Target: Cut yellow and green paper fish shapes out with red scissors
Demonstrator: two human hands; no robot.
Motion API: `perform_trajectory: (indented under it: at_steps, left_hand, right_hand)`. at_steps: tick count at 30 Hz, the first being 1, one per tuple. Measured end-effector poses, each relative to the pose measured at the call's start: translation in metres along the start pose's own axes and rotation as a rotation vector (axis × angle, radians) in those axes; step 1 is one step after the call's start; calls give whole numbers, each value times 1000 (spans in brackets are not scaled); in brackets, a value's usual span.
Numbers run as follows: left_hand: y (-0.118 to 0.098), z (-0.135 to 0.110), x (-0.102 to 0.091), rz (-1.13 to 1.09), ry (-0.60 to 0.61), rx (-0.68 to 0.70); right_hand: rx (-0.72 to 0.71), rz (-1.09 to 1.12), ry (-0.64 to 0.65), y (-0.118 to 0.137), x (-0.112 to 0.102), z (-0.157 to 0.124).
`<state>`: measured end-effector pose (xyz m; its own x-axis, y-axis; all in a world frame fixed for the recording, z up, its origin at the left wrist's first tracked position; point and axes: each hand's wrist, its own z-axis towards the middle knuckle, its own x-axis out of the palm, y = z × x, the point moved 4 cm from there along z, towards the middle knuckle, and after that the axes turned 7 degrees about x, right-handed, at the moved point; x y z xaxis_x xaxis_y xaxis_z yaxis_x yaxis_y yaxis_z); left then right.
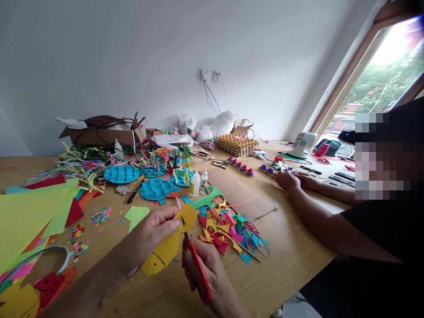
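My left hand (159, 227) is closed on a yellow paper fish (163, 254), its thumb pressed on top near the tail. An eye dot and a curved line are drawn on the fish's lower end. In my right hand (207, 265) is a pair of scissors (201, 271) with red handles, the fingers wrapped round the grips. The dark blades reach up to the paper close to my left thumb. Beyond my hands lie several blue scalloped discs (159, 189), two white glue bottles (195, 183) and a black marker (135, 192).
Coloured paper scraps (228, 229) lie beside my right hand, near a flat cardboard sheet (235, 194). Paper sheets (33, 216) are stacked at left. A person's hands (289, 180) work at right. Egg trays (236, 144) and a cardboard box (106, 138) stand by the wall.
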<state>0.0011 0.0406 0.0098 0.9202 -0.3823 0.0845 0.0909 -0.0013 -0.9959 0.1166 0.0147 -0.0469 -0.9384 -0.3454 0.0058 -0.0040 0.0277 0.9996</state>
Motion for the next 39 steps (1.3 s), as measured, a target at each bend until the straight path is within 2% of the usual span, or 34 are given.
perform_trajectory:
  at_steps: [10,18,25,31,39]
  left_hand:
    - [1,1,-4,22,8,-4]
    - [5,1,-6,-11,89,-46]
    - [7,1,-10,76,104,-58]
    - [4,-1,-6,36,158,-71]
    - [1,1,-5,15,165,-96]
  right_hand:
    - [41,-37,6,-4,-3,-1]
    - [28,-87,28,-13,-7,-2]
    - [33,-104,55,-14,-7,-3]
    - [26,-90,60,-13,-7,-3]
    - [27,-156,36,-21,-13,-5]
